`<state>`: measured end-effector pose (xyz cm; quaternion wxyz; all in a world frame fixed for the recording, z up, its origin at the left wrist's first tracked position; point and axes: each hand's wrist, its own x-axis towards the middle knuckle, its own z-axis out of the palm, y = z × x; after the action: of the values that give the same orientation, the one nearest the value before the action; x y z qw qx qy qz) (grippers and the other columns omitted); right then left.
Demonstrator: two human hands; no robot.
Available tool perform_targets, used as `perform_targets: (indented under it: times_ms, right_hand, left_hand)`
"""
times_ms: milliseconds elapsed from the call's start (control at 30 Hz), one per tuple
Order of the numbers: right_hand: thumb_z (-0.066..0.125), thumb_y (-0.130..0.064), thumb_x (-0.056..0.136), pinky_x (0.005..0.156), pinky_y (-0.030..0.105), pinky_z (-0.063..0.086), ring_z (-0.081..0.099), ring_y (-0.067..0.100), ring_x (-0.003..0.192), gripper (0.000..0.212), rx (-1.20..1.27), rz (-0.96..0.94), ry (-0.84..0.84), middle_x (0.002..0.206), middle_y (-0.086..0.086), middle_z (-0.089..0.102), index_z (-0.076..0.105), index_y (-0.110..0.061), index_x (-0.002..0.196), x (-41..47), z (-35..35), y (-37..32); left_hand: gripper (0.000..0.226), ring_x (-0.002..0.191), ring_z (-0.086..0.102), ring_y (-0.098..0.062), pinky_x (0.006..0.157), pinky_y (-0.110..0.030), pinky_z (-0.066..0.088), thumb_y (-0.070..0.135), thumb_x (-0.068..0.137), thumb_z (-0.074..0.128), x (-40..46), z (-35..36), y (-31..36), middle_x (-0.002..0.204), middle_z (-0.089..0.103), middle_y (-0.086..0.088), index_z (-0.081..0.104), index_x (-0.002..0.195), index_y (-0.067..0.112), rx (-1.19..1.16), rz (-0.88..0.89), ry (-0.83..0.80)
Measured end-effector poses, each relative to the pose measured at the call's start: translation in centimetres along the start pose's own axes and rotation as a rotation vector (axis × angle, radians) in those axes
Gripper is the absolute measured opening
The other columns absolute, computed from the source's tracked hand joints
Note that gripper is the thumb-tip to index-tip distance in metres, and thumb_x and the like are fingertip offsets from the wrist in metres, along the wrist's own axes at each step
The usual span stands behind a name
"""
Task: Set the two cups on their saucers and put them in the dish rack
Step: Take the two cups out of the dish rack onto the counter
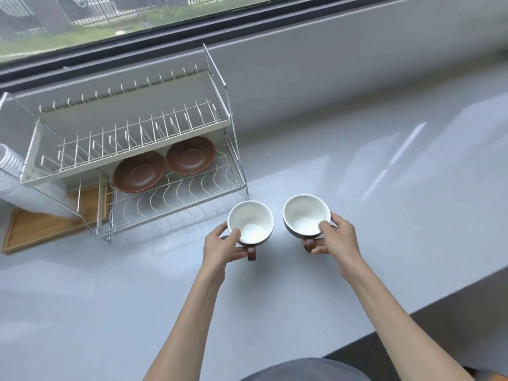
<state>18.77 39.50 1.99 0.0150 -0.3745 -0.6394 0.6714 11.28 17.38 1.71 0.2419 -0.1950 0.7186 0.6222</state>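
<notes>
We see the grey worktop running below a window. At its left stands the two-tier wire dish rack; the left saucer and the right saucer, both brown, lie side by side on its lower tier, bare of cups. A wooden tray lies beside the rack's left end. In front of the rack, the left cup and the right cup, white inside, sit upright and near each other. The left hand has its grip curled round the left cup, thumb on the rim; the right hand grips the right cup likewise.
</notes>
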Motion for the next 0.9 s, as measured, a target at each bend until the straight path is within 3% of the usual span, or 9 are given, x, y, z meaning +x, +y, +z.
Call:
perform_targets:
  times_ms: [267,433,667,900]
  right_hand:
    - [0.038,0.0,0.087,0.049,0.031,0.054,0.066,0.031,0.052,0.038,0.034,0.03,0.107,0.079,0.024,0.068,0.061,-0.013,0.114,3.2,-5.7,0.2]
    - [0.039,-0.001,0.088,0.047,0.029,0.053,0.067,0.033,0.057,0.039,0.055,0.034,0.147,0.087,0.032,0.069,0.06,-0.012,0.118,5.7,-8.1,-0.3]
    - [0.039,-0.002,0.088,0.046,0.029,0.052,0.067,0.032,0.059,0.045,0.091,0.06,0.187,0.089,0.03,0.07,0.056,-0.013,0.128,9.4,-9.6,-0.9]
    - [0.04,-0.002,0.09,0.046,0.028,0.054,0.071,0.031,0.063,0.041,0.145,0.067,0.2,0.092,0.018,0.069,0.057,-0.017,0.125,11.2,-9.1,-1.3]
  left_hand:
    - [0.055,0.078,0.078,-0.036,0.059,-0.022,0.059,0.011,0.091,0.055,1.3,7.7,0.4,0.116,0.071,-0.021,0.051,0.145,0.015,0.005,-0.037,-0.058]
    - [0.053,0.071,0.076,-0.034,0.055,-0.02,0.057,0.009,0.091,0.054,2.6,11.6,1.2,0.116,0.071,-0.022,0.052,0.143,0.015,-0.006,-0.054,-0.05]
    - [0.053,0.073,0.073,-0.035,0.056,-0.021,0.058,0.007,0.091,0.053,4.7,15.0,2.4,0.091,0.07,-0.008,0.053,0.144,0.015,0.011,-0.071,-0.036]
    - [0.051,0.07,0.07,-0.03,0.053,-0.018,0.055,0.005,0.092,0.052,5.5,16.2,3.2,0.087,0.069,-0.006,0.053,0.143,0.013,0.01,-0.083,-0.036]
